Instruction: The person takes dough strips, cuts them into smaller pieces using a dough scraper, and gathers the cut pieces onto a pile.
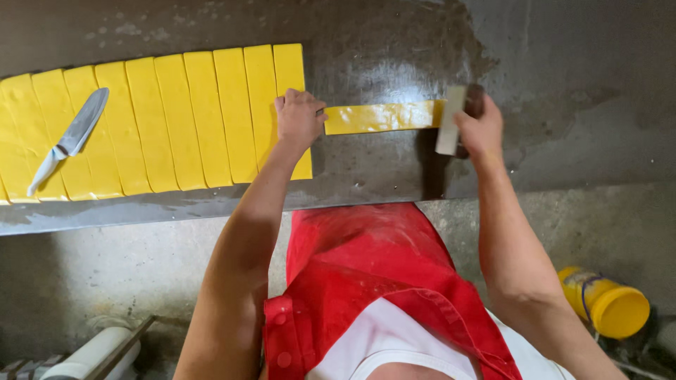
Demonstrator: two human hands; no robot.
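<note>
Left hand (299, 116): centre of the frame, fingers curled down and closed on the near end of the yellow strip (380, 117), pinning it to the counter (394, 56).
Right hand (480, 127): right of centre, fingers wrapped shut round a pale flat scraper (448, 121) with a dark handle, its blade standing upright at the strip's far end.
Yellow strip: lies crosswise on the dark counter, between the two hands, just right of the slab row and touching the left hand.
Slab row (151, 123): a band of matching yellow strips side by side, upper left of the frame, edges touching.
Knife (70, 137): rests on the slabs at far left, blade pointing up-right, pale handle lower left, well apart from both hands.
Handling, as a judgement: the strip looks soft, glossy and a little tacky, likely to stretch or tear if lifted by one end; best held flat at the ends or supported along its length.
Counter: dark, wet-looking, smeared.
Below: red apron (366, 281) at bottom centre; yellow tub (605, 302) on the floor at lower right.
</note>
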